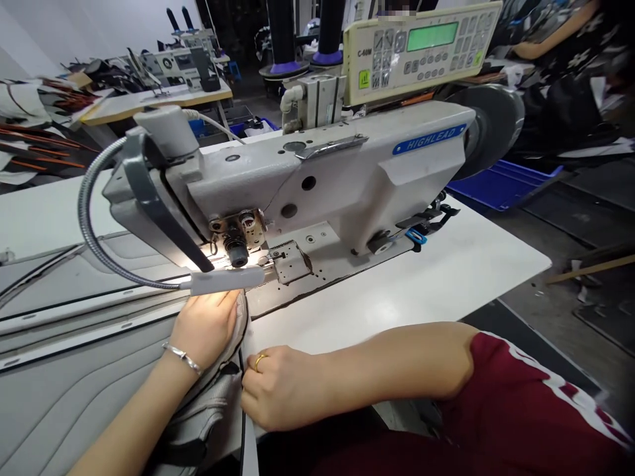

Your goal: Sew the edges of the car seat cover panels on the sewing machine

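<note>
A grey padded, stitched panel (99, 383) lies on the left of the sewing table, its edge running up to the sewing machine (317, 172). My left hand (206, 327) rests on this panel just below the machine's lamp (225, 281), fingers curled at the panel's edge; the lamp partly hides the fingertips. Closed in a fist, my right hand (278, 390) is at the table's front edge. A thin black piping strip (243, 436) with a pale border runs down beneath its fingers. Folded panel material (198, 423) bunches between my two wrists.
The white tabletop (421, 284) extends right of the machine. A control box (421, 53) with a green screen sits above it, near dark thread cones (288, 33). Behind are another sewing machine (178, 66), a blue crate (501, 185) and a co-worker's arm (555, 39).
</note>
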`<state>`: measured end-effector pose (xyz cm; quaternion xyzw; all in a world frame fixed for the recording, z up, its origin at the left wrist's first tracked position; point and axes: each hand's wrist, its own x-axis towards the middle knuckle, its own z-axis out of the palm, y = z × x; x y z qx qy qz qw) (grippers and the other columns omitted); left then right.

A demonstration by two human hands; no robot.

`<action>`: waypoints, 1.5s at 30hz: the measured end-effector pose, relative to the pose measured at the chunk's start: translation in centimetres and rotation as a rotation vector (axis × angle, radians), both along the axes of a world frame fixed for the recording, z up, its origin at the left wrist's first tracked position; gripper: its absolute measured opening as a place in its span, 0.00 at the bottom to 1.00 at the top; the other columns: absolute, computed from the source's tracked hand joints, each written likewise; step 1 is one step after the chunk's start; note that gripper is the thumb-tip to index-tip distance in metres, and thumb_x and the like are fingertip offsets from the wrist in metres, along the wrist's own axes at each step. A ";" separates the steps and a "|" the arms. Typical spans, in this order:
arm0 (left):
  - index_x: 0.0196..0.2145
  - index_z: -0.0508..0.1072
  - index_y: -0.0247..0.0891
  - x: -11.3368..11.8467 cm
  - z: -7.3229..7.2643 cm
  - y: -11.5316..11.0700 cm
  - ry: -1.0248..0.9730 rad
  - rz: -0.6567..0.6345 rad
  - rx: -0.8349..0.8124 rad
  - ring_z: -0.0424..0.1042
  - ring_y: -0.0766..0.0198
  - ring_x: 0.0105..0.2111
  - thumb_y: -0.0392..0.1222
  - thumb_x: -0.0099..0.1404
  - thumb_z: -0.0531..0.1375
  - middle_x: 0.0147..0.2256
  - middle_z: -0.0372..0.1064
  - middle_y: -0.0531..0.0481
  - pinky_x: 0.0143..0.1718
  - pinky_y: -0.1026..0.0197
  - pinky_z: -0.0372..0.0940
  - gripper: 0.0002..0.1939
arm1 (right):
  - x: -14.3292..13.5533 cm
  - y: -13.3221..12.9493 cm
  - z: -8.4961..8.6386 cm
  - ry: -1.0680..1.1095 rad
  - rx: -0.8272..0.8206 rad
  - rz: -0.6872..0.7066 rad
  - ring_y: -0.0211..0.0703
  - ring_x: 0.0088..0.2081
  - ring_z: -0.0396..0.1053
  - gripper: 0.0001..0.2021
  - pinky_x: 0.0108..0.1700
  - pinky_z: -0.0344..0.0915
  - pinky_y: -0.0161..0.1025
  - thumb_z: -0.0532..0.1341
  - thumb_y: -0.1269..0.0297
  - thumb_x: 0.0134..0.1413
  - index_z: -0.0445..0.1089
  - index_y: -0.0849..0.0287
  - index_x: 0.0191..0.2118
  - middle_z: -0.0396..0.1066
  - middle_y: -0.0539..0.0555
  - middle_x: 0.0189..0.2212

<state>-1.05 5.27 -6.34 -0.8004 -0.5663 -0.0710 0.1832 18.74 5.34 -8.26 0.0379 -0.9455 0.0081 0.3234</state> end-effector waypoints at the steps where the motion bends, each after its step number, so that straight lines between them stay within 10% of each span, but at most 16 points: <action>1: 0.49 0.73 0.35 -0.1 0.0 0.1 0.022 0.006 0.005 0.73 0.51 0.41 0.37 0.71 0.48 0.41 0.75 0.43 0.41 0.50 0.65 0.16 | -0.1 0.1 0.0 0.021 0.005 -0.016 0.36 0.19 0.57 0.10 0.22 0.56 0.34 0.56 0.75 0.47 0.57 0.60 0.20 0.57 0.49 0.19; 11: 0.34 0.78 0.43 -0.8 0.4 1.9 0.035 0.043 0.074 0.68 0.56 0.25 0.42 0.70 0.52 0.22 0.70 0.48 0.26 0.55 0.56 0.14 | -0.6 1.0 -0.9 0.111 0.055 -0.121 0.37 0.21 0.60 0.10 0.23 0.56 0.35 0.56 0.76 0.49 0.57 0.60 0.21 0.61 0.51 0.20; 19: 0.54 0.69 0.34 1.6 3.4 -4.4 -0.024 -0.088 -0.173 0.69 0.51 0.50 0.42 0.62 0.52 0.53 0.70 0.42 0.41 0.52 0.69 0.23 | -0.2 1.3 -0.9 -0.011 0.021 -0.086 0.39 0.24 0.65 0.10 0.25 0.61 0.37 0.53 0.77 0.54 0.61 0.61 0.24 0.65 0.52 0.22; 30: 0.48 0.70 0.28 1.8 -0.3 -2.7 -0.051 -0.032 0.001 0.69 0.49 0.44 0.30 0.62 0.50 0.49 0.71 0.34 0.43 0.49 0.69 0.18 | -0.4 1.6 -0.6 -0.019 0.005 -0.086 0.40 0.23 0.65 0.10 0.24 0.60 0.37 0.53 0.78 0.51 0.61 0.60 0.22 0.67 0.53 0.21; 45: 0.37 0.72 0.35 1.9 -0.8 0.7 0.075 0.139 0.035 0.70 0.53 0.33 0.32 0.59 0.52 0.32 0.71 0.43 0.37 0.53 0.65 0.12 | -1.1 2.1 0.0 -0.218 -0.058 -0.153 0.41 0.24 0.62 0.10 0.24 0.57 0.38 0.53 0.80 0.48 0.62 0.60 0.23 0.64 0.53 0.22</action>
